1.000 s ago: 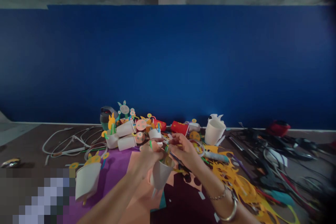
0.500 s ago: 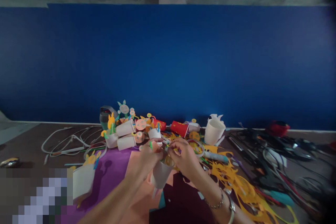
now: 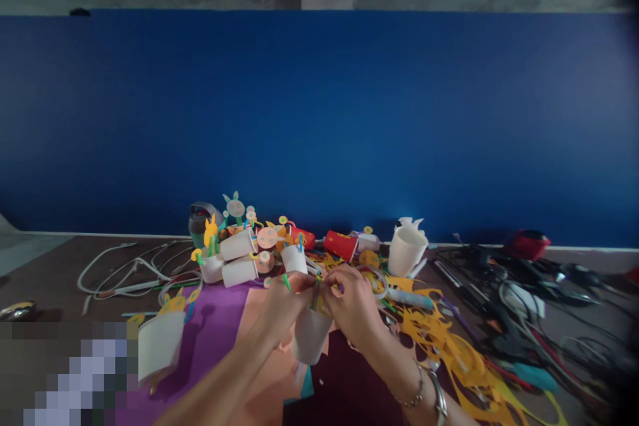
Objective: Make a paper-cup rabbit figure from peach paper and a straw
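Left hand (image 3: pixel 280 303): fingers curled at mouth of white cup (image 3: pixel 310 338); exact grip hidden, cannot tell.
Right hand (image 3: pixel 355 299): thumb and fingertip pinched together on green strip (image 3: pixel 317 288).
Cup: below and between both hands, slightly tilted.
Rim: brace lightly; thin wall could dent.

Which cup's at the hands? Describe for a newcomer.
Below the blue partition, find the table. Front and centre, near peach paper, is the white cup; unlike other white cups, it has the left hand and right hand at its top.
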Demonstrator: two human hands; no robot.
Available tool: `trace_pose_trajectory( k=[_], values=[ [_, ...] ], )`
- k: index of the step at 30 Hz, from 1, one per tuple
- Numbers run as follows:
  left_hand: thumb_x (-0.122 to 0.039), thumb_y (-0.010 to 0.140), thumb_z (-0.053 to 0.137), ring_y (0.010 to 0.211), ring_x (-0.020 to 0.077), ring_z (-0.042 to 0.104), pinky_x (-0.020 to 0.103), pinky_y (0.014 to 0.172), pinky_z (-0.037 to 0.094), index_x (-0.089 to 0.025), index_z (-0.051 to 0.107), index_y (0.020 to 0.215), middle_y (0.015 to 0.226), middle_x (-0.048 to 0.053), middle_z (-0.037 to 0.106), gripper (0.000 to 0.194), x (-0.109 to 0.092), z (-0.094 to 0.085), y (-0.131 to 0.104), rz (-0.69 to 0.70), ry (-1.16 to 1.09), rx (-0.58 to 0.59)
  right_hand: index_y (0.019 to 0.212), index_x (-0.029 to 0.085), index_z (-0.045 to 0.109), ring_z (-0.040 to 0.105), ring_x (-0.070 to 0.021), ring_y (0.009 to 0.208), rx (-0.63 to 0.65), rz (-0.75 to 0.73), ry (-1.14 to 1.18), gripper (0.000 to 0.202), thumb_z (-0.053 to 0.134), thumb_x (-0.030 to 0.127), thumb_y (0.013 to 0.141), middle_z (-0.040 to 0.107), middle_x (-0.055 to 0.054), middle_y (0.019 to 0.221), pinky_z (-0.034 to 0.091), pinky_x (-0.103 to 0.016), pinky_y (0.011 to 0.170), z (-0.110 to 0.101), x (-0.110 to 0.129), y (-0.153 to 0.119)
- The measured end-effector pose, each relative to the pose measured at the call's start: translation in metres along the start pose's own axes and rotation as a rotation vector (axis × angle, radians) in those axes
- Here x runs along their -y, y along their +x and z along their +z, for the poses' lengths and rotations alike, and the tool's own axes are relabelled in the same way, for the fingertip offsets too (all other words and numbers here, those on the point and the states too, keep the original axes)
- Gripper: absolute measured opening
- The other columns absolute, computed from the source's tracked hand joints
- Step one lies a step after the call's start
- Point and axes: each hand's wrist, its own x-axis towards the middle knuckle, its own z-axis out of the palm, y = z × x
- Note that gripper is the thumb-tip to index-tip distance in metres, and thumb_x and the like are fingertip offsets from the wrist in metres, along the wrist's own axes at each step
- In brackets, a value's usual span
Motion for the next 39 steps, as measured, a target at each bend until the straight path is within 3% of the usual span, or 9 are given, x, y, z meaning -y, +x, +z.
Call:
trace_pose_trajectory(
  k=[7,11,16,22,27,31,39],
  values=[
    [-0.029,0.069,0.066,0.076,0.0208,0.062,0.025,0.066,0.044,-0.018,0.072,0.078,0.074,0.003,0.07,0.016,0.009,-0.002,0.004,-0.059,-0.1,0.016,0.064,0.022,0.065,0.06,-0.0231,0.081,0.019,-0.012,-0.025,0.011,0.063,0.016,0.072,0.066,-0.005,0.081,0.042,-0.031,0.07,-0.01,0.004,0.002],
    [-0.032,0.069,0.07,0.075,0.0201,0.062,0.026,0.069,0.044,-0.017,0.072,0.082,0.075,0.004,0.07,0.021,0.009,-0.004,0.005,-0.056,-0.173,0.036,0.071,0.021,0.069,0.06,-0.0231,0.077,0.017,0.059,-0.024,0.005,0.068,0.026,0.072,0.066,-0.006,0.081,0.042,-0.033,0.069,-0.017,0.003,0.005],
    [-0.032,0.063,0.077,0.075,0.0196,0.062,0.028,0.073,0.045,-0.014,0.069,0.084,0.074,0.005,0.068,0.029,-0.001,-0.008,0.001,-0.153,-0.365,0.111,0.068,0.018,0.069,0.057,-0.0156,0.063,0.246,0.198,0.483,0.02,0.07,0.037,0.072,0.065,-0.002,0.074,0.044,-0.026,0.057,-0.018,-0.008,0.013],
    [-0.028,0.062,0.079,0.061,0.0128,0.056,0.024,0.063,0.043,-0.013,0.063,0.06,0.063,0.002,0.06,0.022,0.003,-0.01,-0.002,-0.216,-0.678,0.337,0.064,0.018,0.067,0.06,-0.0195,0.091,0.419,0.196,0.992,0.022,0.077,0.037,0.065,0.059,-0.004,0.099,0.049,-0.029,0.077,-0.02,-0.006,0.013],
    [-0.032,0.063,0.079,0.062,0.0141,0.059,0.025,0.063,0.043,-0.013,0.065,0.069,0.067,0.004,0.064,0.024,0.008,-0.006,-0.003,-0.278,-0.749,0.409,0.063,0.019,0.064,0.06,-0.0174,0.087,0.475,0.225,1.144,0.022,0.078,0.035,0.064,0.057,-0.002,0.107,0.049,-0.028,0.074,-0.014,-0.005,0.008],
    [-0.039,0.06,0.079,0.067,0.0184,0.062,0.029,0.066,0.045,-0.013,0.066,0.077,0.068,0.006,0.066,0.034,0.012,-0.002,-0.005,-0.331,-0.756,0.443,0.061,0.019,0.06,0.06,-0.0203,0.089,0.465,0.289,1.205,0.031,0.08,0.042,0.058,0.058,-0.004,0.112,0.05,-0.03,0.071,-0.004,-0.006,0.004],
    [-0.031,0.068,0.074,0.066,0.0179,0.061,0.03,0.067,0.044,-0.012,0.066,0.082,0.072,0.006,0.065,0.025,0.016,0.0,-0.004,-0.333,-0.791,0.39,0.058,0.019,0.059,0.06,-0.0217,0.092,0.446,0.316,1.396,0.028,0.081,0.036,0.059,0.058,-0.004,0.116,0.048,-0.031,0.073,-0.002,-0.003,0.002]
  ],
)
